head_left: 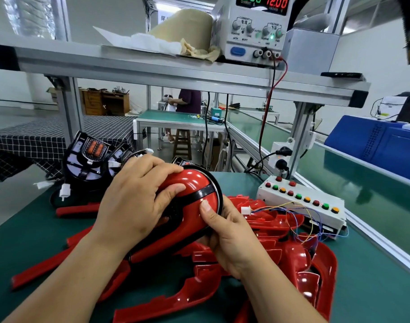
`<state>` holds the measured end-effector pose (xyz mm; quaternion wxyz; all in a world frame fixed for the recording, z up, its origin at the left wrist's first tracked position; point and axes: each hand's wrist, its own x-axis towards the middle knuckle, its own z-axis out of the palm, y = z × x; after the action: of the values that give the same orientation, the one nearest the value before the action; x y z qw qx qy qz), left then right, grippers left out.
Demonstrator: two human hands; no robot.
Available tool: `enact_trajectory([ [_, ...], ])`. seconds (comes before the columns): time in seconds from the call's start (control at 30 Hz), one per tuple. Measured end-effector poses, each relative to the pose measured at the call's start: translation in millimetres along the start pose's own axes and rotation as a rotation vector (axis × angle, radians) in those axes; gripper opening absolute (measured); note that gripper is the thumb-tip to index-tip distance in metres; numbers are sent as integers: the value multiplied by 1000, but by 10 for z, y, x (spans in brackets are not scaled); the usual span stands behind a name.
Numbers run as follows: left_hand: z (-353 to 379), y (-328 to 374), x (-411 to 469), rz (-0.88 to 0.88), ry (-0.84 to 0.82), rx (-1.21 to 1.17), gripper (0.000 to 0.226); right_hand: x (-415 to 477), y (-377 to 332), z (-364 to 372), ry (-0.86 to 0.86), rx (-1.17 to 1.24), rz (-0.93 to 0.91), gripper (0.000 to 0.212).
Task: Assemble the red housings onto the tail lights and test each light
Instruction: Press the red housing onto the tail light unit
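A tail light with a glossy red housing [194, 183] and a black band is held above the green bench between both hands. My left hand [138, 201] lies over its top and left side, fingers curled onto the dome. My right hand [232, 234] grips its lower right edge, thumb pressed on the red face. Several loose red housings [299, 259] lie piled underneath and to the right. Bare black tail lights [89, 159] with white connectors stand stacked at the left. A white connector [245, 210] on coloured wires lies by my right hand.
A white test box [301, 201] with red, green and orange buttons sits at the right. A power supply [257, 26] reading 12.00 stands on the overhead shelf, its red and black leads hanging down. A blue case [371, 141] lies beyond the conveyor rail. A person stands far behind.
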<state>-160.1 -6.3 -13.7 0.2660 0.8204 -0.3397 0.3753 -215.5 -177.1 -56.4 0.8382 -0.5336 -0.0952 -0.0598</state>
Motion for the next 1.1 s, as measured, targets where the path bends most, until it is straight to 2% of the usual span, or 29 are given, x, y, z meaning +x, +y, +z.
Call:
enact_trajectory([
  [0.23,-59,-118,4,-10,-81,-96,39,1,-11,-9,0,29,-2,38],
  [0.67,-167,-202,46,49,-110,-258,47,-7,-10,19,-19,2,19,40],
  [0.83,-166,-169,49,101,-86,-237,47,-11,-24,22,-19,31,24,38],
  [1.1,-180,-181,48,90,-89,-224,47,-12,-22,17,-19,9,22,38],
])
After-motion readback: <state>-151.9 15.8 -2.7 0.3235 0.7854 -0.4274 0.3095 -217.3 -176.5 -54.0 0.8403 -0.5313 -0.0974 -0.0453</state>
